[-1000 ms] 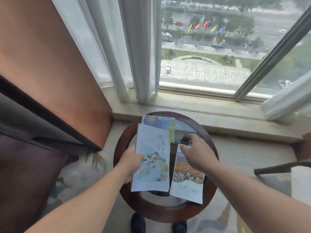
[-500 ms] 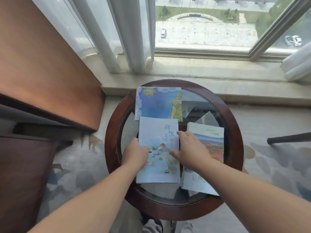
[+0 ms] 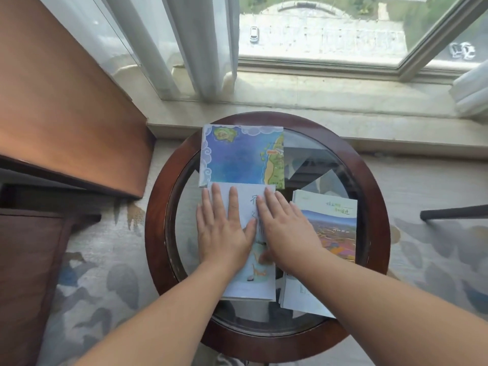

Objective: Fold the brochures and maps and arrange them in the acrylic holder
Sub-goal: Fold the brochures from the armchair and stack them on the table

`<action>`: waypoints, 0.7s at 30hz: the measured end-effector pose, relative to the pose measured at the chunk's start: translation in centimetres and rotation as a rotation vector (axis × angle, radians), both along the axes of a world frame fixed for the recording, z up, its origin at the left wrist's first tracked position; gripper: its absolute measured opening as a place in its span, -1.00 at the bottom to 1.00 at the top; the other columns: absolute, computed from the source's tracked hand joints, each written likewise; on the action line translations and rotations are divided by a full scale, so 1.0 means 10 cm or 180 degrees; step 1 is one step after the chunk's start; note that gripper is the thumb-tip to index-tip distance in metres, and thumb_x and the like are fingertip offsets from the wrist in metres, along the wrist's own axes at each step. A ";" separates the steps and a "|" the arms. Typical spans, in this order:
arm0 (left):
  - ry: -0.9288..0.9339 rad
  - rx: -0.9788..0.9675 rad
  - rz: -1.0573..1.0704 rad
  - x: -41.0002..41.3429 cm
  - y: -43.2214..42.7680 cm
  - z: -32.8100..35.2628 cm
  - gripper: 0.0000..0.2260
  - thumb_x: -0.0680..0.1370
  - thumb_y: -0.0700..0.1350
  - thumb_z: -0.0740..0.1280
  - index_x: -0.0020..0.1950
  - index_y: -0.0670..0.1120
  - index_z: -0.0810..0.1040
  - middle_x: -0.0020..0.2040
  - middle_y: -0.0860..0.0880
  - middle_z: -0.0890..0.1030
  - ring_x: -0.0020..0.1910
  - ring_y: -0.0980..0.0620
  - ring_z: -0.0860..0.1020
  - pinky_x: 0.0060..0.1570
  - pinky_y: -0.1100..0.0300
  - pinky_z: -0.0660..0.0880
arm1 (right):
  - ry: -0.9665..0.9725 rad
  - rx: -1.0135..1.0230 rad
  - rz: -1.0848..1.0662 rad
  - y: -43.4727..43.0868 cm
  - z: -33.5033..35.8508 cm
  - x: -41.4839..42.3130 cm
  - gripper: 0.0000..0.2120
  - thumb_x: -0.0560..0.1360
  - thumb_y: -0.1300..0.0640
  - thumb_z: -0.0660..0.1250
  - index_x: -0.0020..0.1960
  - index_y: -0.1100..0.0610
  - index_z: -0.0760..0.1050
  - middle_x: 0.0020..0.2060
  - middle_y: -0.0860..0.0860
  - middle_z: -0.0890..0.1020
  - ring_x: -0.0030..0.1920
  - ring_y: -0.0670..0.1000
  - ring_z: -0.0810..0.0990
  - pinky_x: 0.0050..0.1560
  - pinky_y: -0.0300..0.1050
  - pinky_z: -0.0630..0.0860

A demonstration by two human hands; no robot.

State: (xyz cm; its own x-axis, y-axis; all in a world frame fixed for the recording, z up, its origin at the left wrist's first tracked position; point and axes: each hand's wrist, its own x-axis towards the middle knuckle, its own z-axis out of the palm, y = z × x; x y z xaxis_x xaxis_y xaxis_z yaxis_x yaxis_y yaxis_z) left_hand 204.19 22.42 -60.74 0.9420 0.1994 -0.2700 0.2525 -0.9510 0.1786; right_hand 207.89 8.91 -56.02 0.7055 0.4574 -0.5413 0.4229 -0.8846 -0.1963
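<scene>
A pale blue brochure (image 3: 252, 281) with a painted scene lies flat in the middle of the round glass-topped table (image 3: 163, 207). My left hand (image 3: 223, 228) and my right hand (image 3: 286, 231) both press on it, palms down, fingers spread. A folded blue sea map (image 3: 240, 157) lies just beyond it, its near edge touching the brochure's far edge. To the right lies a brochure with a landscape photo (image 3: 332, 228), partly under my right wrist. A clear acrylic holder (image 3: 311, 167) shows faintly right of the map.
A wooden desk panel (image 3: 66, 114) stands to the left, close to the table. A stone windowsill (image 3: 317, 101), sheer curtains (image 3: 190, 43) and the window lie beyond. A dark chair arm (image 3: 454, 213) juts in from the right. Patterned carpet (image 3: 105, 273) surrounds the table.
Both hands have gone from gripping the pale blue brochure at its edges to lying flat on top of it. The camera has tilted further down onto the table.
</scene>
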 end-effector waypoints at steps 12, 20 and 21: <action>0.0235 0.0250 -0.0942 -0.63 0.12 0.07 -0.24 0.53 0.32 0.01 0.57 -0.16 0.12 0.55 -0.32 0.04 0.54 -0.30 0.04 0.41 -0.25 0.07 | -0.0073 0.0001 0.0058 -0.02 -0.02 -0.03 0.03 0.51 -0.14 0.36 0.57 0.14 -0.35 0.56 0.09 -0.34 0.57 0.09 -0.28 0.53 0.08 -0.22; 0.0429 0.0284 -0.1091 -0.82 0.13 0.11 -0.19 0.49 0.36 0.00 0.57 -0.15 0.08 0.55 -0.32 0.07 0.53 -0.31 0.07 0.38 -0.29 0.11 | -0.0064 -0.0119 0.0149 -0.02 -0.02 -0.04 0.08 0.46 -0.19 0.39 0.58 0.14 -0.34 0.57 0.10 -0.31 0.58 0.08 -0.27 0.55 0.15 -0.20; 0.0480 0.0309 -0.1081 -0.83 0.12 0.13 -0.20 0.49 0.37 -0.02 0.56 -0.14 0.07 0.55 -0.31 0.04 0.54 -0.30 0.04 0.39 -0.29 0.09 | -0.0084 -0.0131 0.0154 -0.02 -0.01 -0.04 0.07 0.47 -0.18 0.38 0.58 0.14 -0.34 0.57 0.10 -0.31 0.58 0.09 -0.27 0.55 0.15 -0.20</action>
State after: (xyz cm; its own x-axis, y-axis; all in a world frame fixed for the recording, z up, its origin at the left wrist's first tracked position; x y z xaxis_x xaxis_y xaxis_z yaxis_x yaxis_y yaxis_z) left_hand 195.89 23.64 -59.40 0.9099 -0.0859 -0.4059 -0.0634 -0.9956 0.0685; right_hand 207.51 8.75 -56.12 0.6973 0.4691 -0.5419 0.4700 -0.8701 -0.1485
